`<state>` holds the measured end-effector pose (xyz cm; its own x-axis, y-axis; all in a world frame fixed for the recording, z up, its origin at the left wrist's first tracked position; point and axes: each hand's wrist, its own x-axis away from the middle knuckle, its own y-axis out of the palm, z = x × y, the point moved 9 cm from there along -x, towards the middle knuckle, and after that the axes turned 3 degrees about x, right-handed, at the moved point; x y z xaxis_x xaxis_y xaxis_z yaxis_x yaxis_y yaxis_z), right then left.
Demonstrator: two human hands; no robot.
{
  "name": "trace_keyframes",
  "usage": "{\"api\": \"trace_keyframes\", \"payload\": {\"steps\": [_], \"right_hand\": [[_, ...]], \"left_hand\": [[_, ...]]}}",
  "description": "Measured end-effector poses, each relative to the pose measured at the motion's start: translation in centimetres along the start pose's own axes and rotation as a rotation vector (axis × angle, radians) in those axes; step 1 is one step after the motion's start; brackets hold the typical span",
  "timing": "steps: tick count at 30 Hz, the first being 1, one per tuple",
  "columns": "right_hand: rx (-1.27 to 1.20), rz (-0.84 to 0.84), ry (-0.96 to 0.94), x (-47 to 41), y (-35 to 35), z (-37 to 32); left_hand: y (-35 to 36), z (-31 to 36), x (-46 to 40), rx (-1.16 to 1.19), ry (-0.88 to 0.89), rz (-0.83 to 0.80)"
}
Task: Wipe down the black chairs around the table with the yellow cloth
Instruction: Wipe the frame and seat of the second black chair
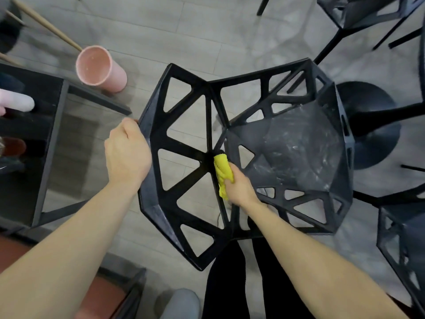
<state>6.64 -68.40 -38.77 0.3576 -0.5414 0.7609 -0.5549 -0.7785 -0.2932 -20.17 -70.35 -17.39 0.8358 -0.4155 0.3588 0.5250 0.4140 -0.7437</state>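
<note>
The black chair (241,157) stands below me on the floor, rigid, open-latticed, probably light; my left hand (127,155) curls over its backrest edge to steady it. The yellow cloth (222,171), soft and bunched, is squeezed in my right hand (239,187) against a backrest strut.

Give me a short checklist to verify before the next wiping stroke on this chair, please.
1. Cloth held firmly by right hand: ok.
2. Cloth touching the chair at the joint between back and seat: ok.
3. Left hand steadying the top edge of the backrest: ok.
4. Seat clean: not ok, whitish streaks remain.
5. Pink bin clear of the chair: ok, it stands apart on the floor.
6. Chair legs all on the floor: cannot tell, hidden.
</note>
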Motion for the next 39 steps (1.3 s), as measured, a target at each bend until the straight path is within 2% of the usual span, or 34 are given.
{"api": "trace_keyframes", "payload": {"steps": [1, 4, 6, 8, 10, 12, 14, 18, 20, 21, 27, 29, 32, 34, 36, 39], "right_hand": [[-0.047, 0.042, -0.036, -0.1, -0.5, -1.9], [-0.03, 0.081, -0.303, 2.4, 0.8, -8.5], [0.021, 0.032, -0.36, 3.8, 2.5, -8.4], [0.093, -0.023, -0.239, 3.5, 2.7, -4.3], [0.048, -0.062, 0.062, 3.4, 1.2, 0.5], [-0.082, 0.034, 0.19, 3.7, -1.0, 1.8], [-0.165, 0.144, 0.094, 5.0, -2.8, -2.9], [-0.148, 0.177, -0.492, 9.5, -1.7, -17.7], [-0.058, 0.189, -0.745, 11.7, -0.3, -21.5], [-0.037, 0.188, -0.794, 11.9, 0.2, -21.4], [-0.198, 0.038, -0.597, 14.6, 2.9, -13.6], [-0.301, 0.07, -0.547, 14.5, 2.6, -15.1], [-0.409, 0.155, -0.461, 9.7, -0.8, -21.6], [-0.3, 0.227, -0.553, 8.2, -2.9, -25.6], [-0.105, 0.234, -0.63, 9.2, -2.5, -25.8], [0.117, 0.053, -0.787, 15.0, 1.3, -21.2]], "left_hand": [[0.0, 0.0, -0.1, 0.004, 0.004, 0.002], [0.0, 0.0, -0.2, 0.035, 0.01, 0.007], [0.2, -0.2, -0.3, 0.044, -0.003, 0.017], [0.1, -0.2, 0.0, 0.075, -0.018, 0.036], [0.0, 0.2, 0.5, 0.124, 0.002, 0.025], [0.1, 0.5, 1.3, 0.159, 0.033, -0.026], [0.0, -0.8, 2.3, 0.231, 0.017, -0.071], [1.0, -6.2, 5.8, 0.257, -0.065, -0.175], [1.5, -7.1, 7.3, 0.39, -0.142, -0.169], [1.7, -6.9, 7.7, 0.428, -0.13, -0.155], [1.4, -6.6, 8.0, 0.494, -0.017, -0.042], [1.6, -6.8, 7.7, 0.504, 0.024, -0.05], [1.7, -6.6, 7.5, 0.502, 0.065, -0.082], [1.9, -6.5, 7.2, 0.47, 0.057, -0.118], [2.1, -6.8, 7.0, 0.42, 0.011, -0.172], [2.2, -7.6, 6.6, 0.386, -0.069, -0.312]]}}
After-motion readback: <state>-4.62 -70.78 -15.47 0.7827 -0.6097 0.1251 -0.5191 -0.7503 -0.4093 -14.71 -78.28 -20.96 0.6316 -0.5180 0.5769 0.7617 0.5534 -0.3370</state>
